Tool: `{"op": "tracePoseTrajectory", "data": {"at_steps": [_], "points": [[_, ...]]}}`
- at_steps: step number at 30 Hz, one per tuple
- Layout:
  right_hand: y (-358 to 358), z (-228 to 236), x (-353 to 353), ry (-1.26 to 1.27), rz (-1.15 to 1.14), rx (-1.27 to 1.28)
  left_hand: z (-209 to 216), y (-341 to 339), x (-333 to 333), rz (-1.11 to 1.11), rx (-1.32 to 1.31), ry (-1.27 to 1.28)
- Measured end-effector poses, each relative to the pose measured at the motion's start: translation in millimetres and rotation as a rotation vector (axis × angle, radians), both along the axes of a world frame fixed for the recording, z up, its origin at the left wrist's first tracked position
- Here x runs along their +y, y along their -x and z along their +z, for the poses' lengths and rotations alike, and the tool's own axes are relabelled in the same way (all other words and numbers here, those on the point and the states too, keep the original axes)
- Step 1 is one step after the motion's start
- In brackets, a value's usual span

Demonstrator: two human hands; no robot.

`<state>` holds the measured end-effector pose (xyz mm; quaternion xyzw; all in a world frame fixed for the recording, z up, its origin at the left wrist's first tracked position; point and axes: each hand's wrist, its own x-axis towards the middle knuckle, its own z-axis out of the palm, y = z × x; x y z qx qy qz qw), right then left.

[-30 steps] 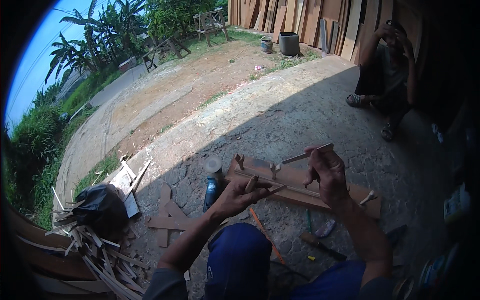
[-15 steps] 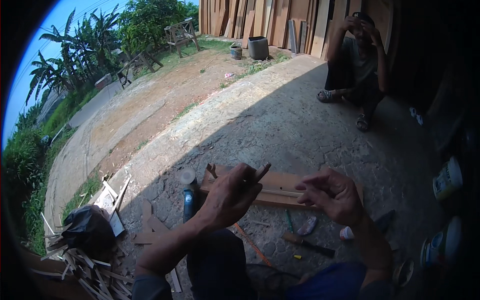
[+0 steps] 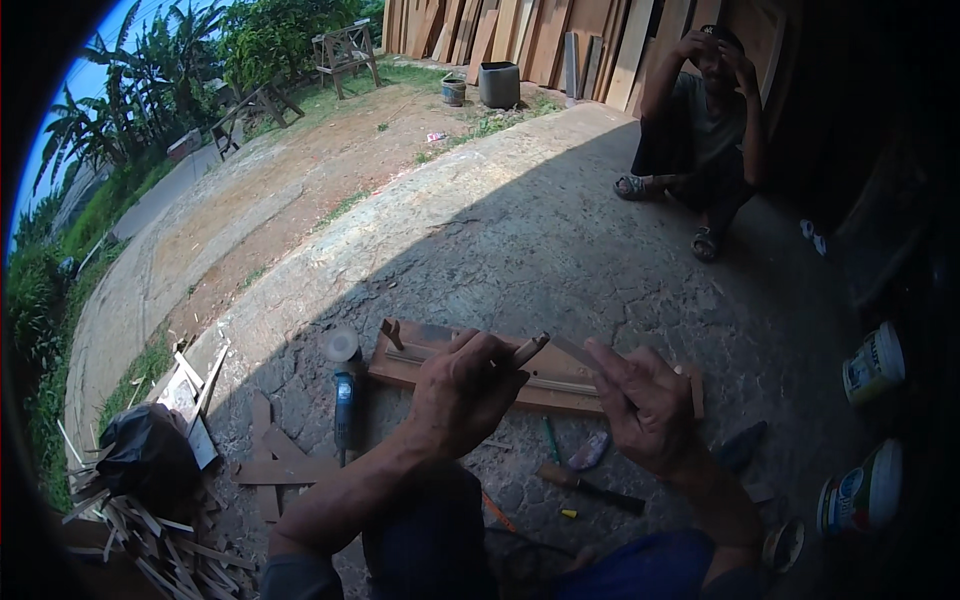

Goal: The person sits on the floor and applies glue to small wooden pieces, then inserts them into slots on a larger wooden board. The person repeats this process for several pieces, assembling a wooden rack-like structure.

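Note:
My left hand (image 3: 462, 390) is closed around a short wooden piece (image 3: 531, 349) whose pale end sticks out past the fingers. Facing it, my right hand (image 3: 645, 408) pinches a thin, flat greyish strip (image 3: 574, 352); its exact kind cannot be made out. The strip points toward the wooden piece's tip. Below both hands a reddish wooden board (image 3: 410, 374) lies on the ground, with a thin pale strip along its length and a small upright wooden bit (image 3: 391, 330) at its left end. Both hands partly hide this board.
Left of the board lies a blue angle grinder (image 3: 343, 400). Near my knees are a chisel (image 3: 590, 487), a green pencil-like stick (image 3: 551, 438) and a yellow cap (image 3: 569, 513). Wood offcuts (image 3: 170, 540) pile at lower left. Buckets (image 3: 873, 364) stand right; a person (image 3: 708, 130) squats beyond.
My right hand has come closer to the left, and the thin strip now shows between its fingers. The wooden piece's pale end has turned more into sight. The whole view has shifted slightly.

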<state>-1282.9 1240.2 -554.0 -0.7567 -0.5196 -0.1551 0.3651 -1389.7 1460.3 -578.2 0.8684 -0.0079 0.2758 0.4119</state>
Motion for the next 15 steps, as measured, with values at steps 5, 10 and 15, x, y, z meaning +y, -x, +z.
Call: {"op": "tracePoseTrajectory", "data": {"at_steps": [5,10,15], "points": [[1,1,4,0.073,-0.013,-0.019,6,0,-1,-0.024,0.039,0.039],[0,0,6,0.102,-0.031,-0.014,8,2,1,-0.079,0.095,0.066],[-3,-2,4,0.109,-0.037,-0.002,11,2,-1,-0.133,0.071,0.07]]}}
